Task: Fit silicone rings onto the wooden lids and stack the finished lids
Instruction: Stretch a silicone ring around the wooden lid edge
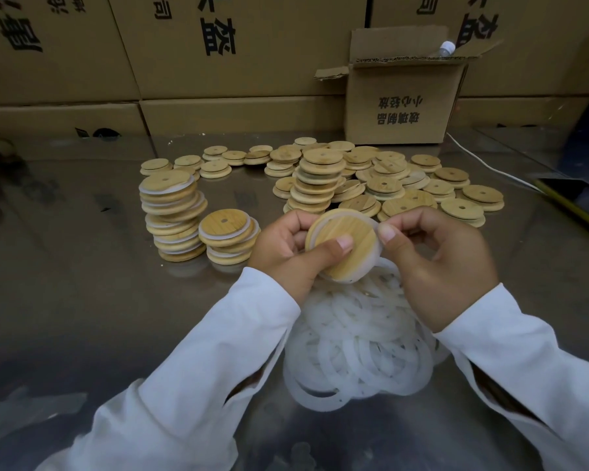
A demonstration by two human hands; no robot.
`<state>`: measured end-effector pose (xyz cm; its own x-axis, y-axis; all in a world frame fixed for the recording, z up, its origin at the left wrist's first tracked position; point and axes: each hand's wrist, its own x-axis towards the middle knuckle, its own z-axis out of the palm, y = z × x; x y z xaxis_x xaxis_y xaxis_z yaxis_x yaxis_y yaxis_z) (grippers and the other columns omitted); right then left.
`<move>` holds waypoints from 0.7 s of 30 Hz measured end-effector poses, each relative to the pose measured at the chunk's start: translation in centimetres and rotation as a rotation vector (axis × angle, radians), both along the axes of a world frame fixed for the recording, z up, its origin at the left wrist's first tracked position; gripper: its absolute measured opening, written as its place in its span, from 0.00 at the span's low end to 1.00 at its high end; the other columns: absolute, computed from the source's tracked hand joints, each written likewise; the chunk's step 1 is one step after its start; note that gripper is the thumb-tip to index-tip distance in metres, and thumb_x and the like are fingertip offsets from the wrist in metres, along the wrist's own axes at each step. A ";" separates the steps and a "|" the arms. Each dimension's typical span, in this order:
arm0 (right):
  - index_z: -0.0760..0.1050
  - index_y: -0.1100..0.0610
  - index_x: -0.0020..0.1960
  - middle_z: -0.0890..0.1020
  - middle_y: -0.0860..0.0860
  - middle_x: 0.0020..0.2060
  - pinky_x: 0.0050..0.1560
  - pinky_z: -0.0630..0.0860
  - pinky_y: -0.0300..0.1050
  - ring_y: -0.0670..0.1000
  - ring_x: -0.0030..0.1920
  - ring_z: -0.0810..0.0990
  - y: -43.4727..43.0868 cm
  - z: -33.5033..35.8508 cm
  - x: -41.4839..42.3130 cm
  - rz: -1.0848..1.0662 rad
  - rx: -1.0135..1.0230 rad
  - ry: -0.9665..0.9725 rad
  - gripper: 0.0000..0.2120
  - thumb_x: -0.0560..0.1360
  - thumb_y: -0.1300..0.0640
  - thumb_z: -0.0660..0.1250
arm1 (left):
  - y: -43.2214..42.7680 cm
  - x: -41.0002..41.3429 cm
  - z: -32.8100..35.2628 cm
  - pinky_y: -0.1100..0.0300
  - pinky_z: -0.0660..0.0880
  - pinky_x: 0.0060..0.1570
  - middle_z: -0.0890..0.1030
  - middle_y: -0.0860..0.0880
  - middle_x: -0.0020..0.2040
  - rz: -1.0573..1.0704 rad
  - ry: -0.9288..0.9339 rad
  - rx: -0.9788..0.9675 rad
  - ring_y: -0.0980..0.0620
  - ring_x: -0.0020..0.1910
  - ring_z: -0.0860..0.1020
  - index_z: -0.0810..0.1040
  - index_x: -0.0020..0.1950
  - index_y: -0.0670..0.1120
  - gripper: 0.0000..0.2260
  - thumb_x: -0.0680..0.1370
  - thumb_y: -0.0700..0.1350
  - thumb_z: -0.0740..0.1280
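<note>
Ring-fitting step, I judge: left grip [286, 248] clasps lid [354, 229], right grip [436, 263] pinches ring [377, 254] at rim. Next I'd seat ring all round, then set lid on stack [228, 236]

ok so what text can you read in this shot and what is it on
"玻璃制品": upside down on the small open box.
"小心轻放": same box, also upside down.
"盖": big black character, upside down, on the cartons behind; the character next to it is cut by the frame edge.
Other carton print: cropped, not readable.
The lids and rings show no text.
</note>
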<state>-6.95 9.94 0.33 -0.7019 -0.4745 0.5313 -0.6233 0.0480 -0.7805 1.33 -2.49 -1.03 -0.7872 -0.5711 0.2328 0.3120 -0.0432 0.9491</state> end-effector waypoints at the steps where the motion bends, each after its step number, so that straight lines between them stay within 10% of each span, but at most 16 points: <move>1: 0.75 0.48 0.37 0.79 0.42 0.33 0.38 0.70 0.27 0.41 0.38 0.76 0.1 0.1 0.1 0.002 -0.006 0.003 0.08 0.72 0.59 0.67 | 0.0 0.0 0.0 0.58 0.78 0.34 0.83 0.48 0.33 -0.008 0.006 0.006 0.50 0.33 0.81 0.77 0.39 0.46 0.08 0.62 0.41 0.71; 21: 0.73 0.47 0.37 0.77 0.42 0.32 0.39 0.69 0.28 0.39 0.38 0.74 0.4 0.8 0.7 0.070 0.029 0.017 0.09 0.73 0.58 0.66 | 0.0 0.7 1.5 0.63 0.78 0.33 0.82 0.48 0.31 -0.062 0.068 0.147 0.53 0.31 0.81 0.75 0.40 0.42 0.11 0.62 0.33 0.73</move>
<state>-6.23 10.31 1.10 -0.6577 -0.5373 0.5280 -0.6387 0.0262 -0.7690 1.99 -2.50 0.42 -0.8070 -0.5541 0.2042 0.3677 -0.2009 0.9080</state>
